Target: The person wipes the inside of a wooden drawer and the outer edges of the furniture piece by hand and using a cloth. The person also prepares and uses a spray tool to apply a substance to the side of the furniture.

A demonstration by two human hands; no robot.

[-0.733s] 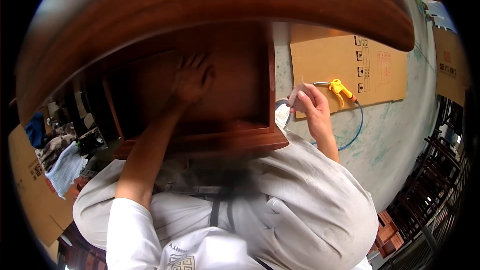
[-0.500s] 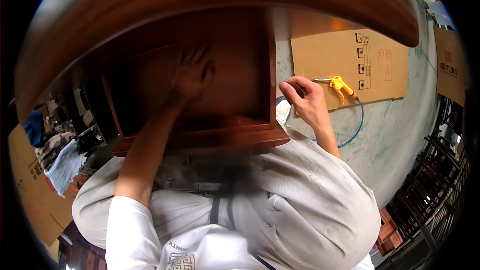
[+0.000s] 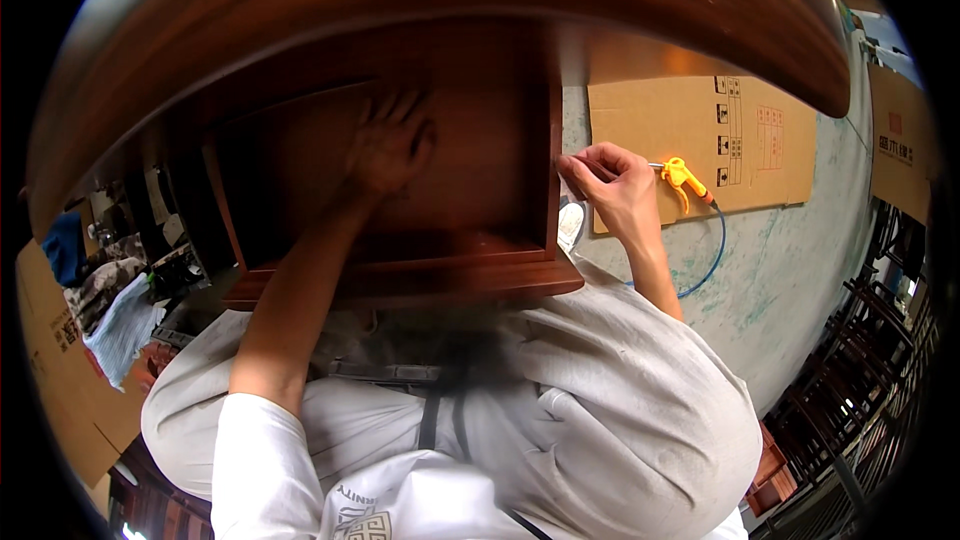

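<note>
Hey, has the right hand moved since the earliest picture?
Yes: the right hand has shifted left and slightly up the picture, judged against the yellow air gun; its fingertips are beside the drawer's right side.

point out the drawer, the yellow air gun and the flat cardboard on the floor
drawer (image 3: 478, 175), head view, on its bare inside bottom
yellow air gun (image 3: 681, 176), head view, on its body
flat cardboard (image 3: 668, 128), head view, on its plain surface

Around me, grey floor (image 3: 745, 315) with greenish smudges spreads toward three o'clock. A flat cardboard sheet (image 3: 655, 125) lies on it at my two, and a brown carton (image 3: 905, 165) stands beyond, nearer three. Dark wooden frames (image 3: 850, 365) crowd my four o'clock; more cardboard (image 3: 75, 390) sits at eight. Pale, blurred light shows at ten.
</note>
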